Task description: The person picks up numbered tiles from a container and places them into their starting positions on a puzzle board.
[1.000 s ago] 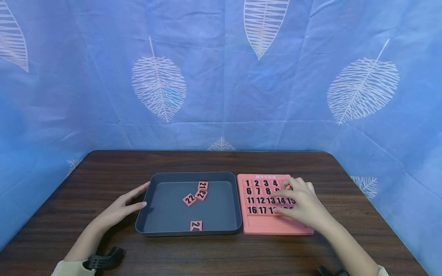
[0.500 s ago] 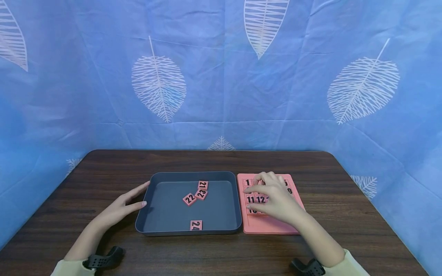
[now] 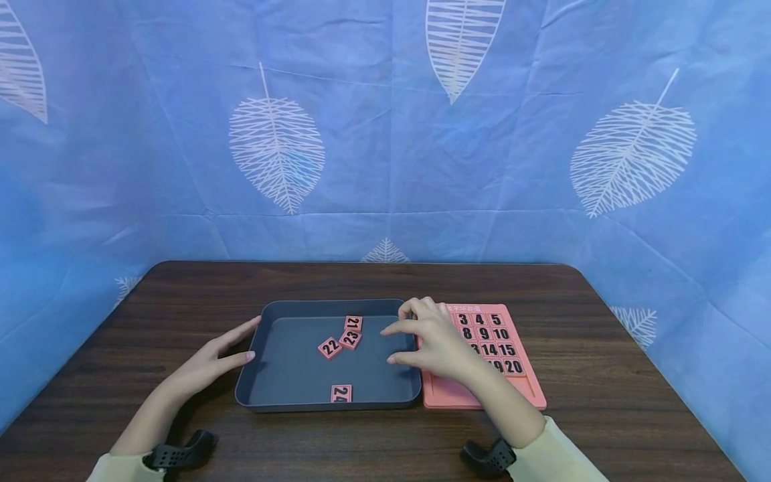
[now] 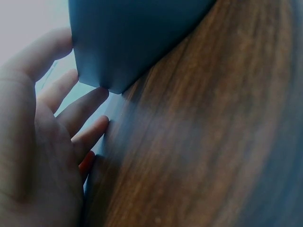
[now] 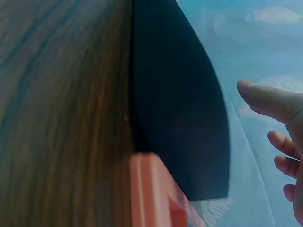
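Observation:
My left hand [image 3: 207, 365] lies along the left side of a dark grey tray [image 3: 289, 368], thumb and fingertips touching its edge. The left wrist view shows the fingers spread and fairly straight against the tray wall [image 4: 128, 42]. Inside are pink number tiles: 21 [image 3: 353, 323], 23 [image 3: 351, 339] and 22 [image 3: 330, 347] near the middle, 24 [image 3: 340, 393] by the front wall. My right hand [image 3: 438, 345], holding nothing, reaches over the tray's right wall, thumb and index finger parted. Its wrist partly hides a pink number board [image 3: 446, 396] filled with rows of tiles up to 20.
Tray and board stand side by side on a dark wood table [image 3: 337, 445]. A blue cloth [image 3: 385, 147] with white leaf prints hangs behind. The board's front strip shows bare pink. A black band [image 3: 181, 452] sits on each wrist.
My right hand has moved left from over the board's tiles to above the tray's right side, uncovering the board's right columns. The left hand and the loose tiles have stayed put.

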### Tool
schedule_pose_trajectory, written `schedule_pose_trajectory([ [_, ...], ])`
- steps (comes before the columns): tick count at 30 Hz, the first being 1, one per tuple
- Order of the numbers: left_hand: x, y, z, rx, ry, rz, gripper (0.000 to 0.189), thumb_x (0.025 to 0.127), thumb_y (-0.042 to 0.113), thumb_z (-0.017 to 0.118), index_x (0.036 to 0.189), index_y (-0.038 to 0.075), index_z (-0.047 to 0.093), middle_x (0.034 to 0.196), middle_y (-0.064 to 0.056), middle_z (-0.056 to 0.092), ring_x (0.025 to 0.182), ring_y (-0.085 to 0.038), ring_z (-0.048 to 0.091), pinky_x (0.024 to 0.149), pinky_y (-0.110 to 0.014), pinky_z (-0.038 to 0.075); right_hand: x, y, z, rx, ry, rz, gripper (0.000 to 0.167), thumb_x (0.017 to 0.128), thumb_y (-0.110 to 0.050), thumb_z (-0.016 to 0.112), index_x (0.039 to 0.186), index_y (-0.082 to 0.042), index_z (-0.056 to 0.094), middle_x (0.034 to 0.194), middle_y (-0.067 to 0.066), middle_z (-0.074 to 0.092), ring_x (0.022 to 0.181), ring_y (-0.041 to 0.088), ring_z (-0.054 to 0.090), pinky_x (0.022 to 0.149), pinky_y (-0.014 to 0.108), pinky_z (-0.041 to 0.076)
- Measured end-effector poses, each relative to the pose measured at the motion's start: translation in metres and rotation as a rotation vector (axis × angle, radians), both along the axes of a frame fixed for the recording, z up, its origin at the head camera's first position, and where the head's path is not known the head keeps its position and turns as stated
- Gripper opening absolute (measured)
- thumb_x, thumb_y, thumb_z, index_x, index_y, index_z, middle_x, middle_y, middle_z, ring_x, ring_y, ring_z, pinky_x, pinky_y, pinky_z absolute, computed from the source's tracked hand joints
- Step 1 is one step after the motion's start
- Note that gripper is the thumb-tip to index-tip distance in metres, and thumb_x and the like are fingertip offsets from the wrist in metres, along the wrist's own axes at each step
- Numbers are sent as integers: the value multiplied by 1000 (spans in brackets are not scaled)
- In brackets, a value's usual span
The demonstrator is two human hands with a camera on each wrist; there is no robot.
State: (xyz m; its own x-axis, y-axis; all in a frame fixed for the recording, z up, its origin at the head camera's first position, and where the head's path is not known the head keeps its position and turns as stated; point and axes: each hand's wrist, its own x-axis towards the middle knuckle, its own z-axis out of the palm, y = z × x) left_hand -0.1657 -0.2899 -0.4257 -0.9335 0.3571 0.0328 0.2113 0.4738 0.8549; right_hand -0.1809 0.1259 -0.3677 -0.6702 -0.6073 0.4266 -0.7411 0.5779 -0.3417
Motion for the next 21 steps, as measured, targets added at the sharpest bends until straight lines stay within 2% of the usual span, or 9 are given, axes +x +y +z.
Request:
schedule_pose_trajectory([
  [6,-1,-1,0,-1,8,-10,63,99,27,55,153,15,26,155,-19,21,139,-46,15,99,-66,27,-1,-20,-5,44,-27,32,34,72,-35,85,103,-25,76,99,-9,42,88,13,34,75,39,25],
  [15,-1,-1,2,-20,15,-2,65,98,28,56,153,12,25,155,-19,21,138,-47,16,98,-69,25,5,-40,-10,156,-74,50,37,74,-43,82,107,-28,75,102,-9,42,90,13,32,76,36,25],
  [21,-2,-1,2,-21,6,4,65,98,29,56,153,12,26,155,-19,21,139,-47,15,99,-69,24,-2,-48,-14,148,-71,2,36,73,-43,82,105,-27,76,102,-7,45,91,15,35,78,38,26],
])
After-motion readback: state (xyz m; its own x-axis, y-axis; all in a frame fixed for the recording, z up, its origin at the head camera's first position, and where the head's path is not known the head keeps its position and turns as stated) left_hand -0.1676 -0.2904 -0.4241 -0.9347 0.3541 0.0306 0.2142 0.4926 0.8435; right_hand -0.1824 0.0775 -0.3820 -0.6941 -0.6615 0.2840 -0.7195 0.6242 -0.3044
